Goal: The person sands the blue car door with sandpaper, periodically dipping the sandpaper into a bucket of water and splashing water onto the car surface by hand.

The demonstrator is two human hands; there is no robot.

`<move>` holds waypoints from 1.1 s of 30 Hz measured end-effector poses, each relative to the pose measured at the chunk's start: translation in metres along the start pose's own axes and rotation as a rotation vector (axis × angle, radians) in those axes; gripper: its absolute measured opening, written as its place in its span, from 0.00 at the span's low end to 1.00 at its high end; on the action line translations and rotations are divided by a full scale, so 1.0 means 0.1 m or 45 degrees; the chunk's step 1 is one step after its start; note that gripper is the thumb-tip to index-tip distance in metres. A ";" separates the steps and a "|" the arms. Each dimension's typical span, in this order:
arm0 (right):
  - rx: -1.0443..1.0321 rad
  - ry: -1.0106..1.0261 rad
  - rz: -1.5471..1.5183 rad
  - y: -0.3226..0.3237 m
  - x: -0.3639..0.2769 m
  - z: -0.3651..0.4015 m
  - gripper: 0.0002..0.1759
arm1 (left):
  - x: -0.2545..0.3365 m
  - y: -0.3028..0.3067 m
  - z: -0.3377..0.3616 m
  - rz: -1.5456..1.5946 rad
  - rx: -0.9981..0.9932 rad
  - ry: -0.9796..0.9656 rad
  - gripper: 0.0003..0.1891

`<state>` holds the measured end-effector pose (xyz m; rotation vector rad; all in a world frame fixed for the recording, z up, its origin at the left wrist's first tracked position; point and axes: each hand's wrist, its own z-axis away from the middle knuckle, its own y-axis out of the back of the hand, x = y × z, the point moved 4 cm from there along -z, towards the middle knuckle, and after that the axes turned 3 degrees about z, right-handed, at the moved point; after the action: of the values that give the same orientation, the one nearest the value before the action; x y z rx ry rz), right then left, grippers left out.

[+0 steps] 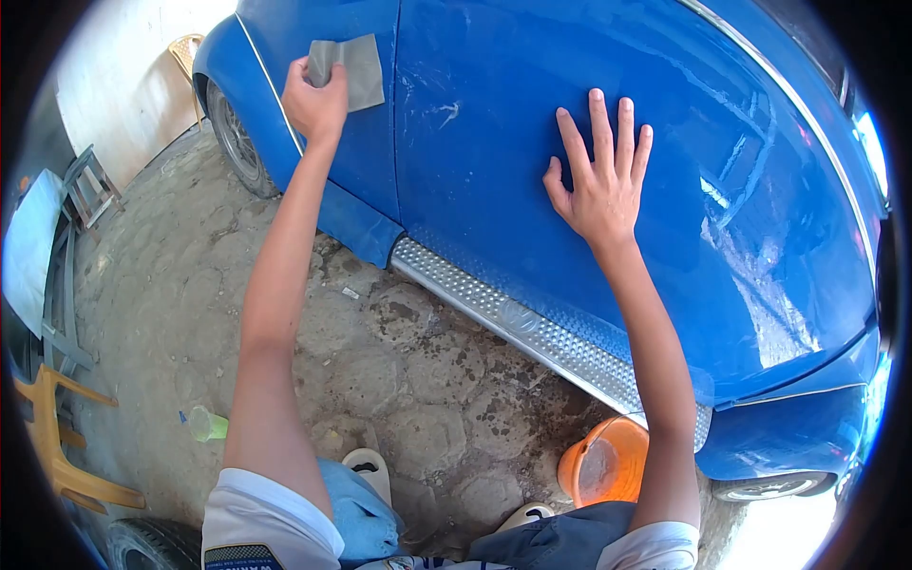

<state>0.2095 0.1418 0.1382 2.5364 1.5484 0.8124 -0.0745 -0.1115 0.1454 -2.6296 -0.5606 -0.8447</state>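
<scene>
My left hand (317,100) grips a folded grey sheet of sandpaper (365,72) against the blue body panel left of the door seam. With fingers spread, my right hand (605,180) lies flat on the blue car door (494,142) and holds nothing. Pale scuffs and scratches mark the paint between the two hands. The fingertips of my left hand are partly hidden behind the sheet.
A metal running board (513,318) runs below the door. An orange bucket (608,461) stands under my right forearm. On the stone floor are a greenish cup (207,424), a yellow plastic chair (47,446) and a tire (147,546).
</scene>
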 end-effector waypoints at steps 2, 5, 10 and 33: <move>0.006 0.010 0.016 0.01 -0.01 -0.01 0.32 | -0.11 -0.07 0.11 -0.081 0.021 -0.056 0.19; 0.001 0.018 0.037 0.01 -0.02 -0.01 0.33 | 0.04 -0.26 0.39 0.351 -0.230 0.102 0.18; -0.025 0.018 0.041 0.02 -0.03 -0.01 0.34 | 0.61 -0.40 0.87 0.446 -0.229 -0.083 0.18; 0.165 0.014 -0.049 0.33 0.32 0.05 0.27 | 0.75 -0.78 0.94 0.469 -0.385 -0.358 0.39</move>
<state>0.2500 0.1535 0.1575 2.5847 1.7012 0.7458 -0.0084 0.0148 0.1324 -3.0158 0.0013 -0.4796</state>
